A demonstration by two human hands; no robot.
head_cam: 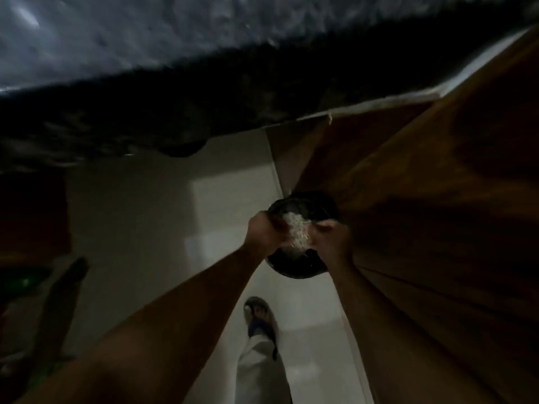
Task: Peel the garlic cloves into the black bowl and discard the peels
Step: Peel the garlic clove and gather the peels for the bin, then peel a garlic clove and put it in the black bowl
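While our left hand (264,228) and right hand (329,239) both clutch the clump of pale garlic peels (296,230) over a dark round container (294,266), loose flakes may drop onto the white floor (151,217). We can't tell whether that container is the black bowl or a bin; dim, blurred view risks a miss.

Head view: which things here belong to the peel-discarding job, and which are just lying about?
Job:
- garlic peels, a pale clump
- left hand, gripping them
- right hand, gripping them
- dark round container beneath

Lying about:
- wooden door
- sandal
- white floor
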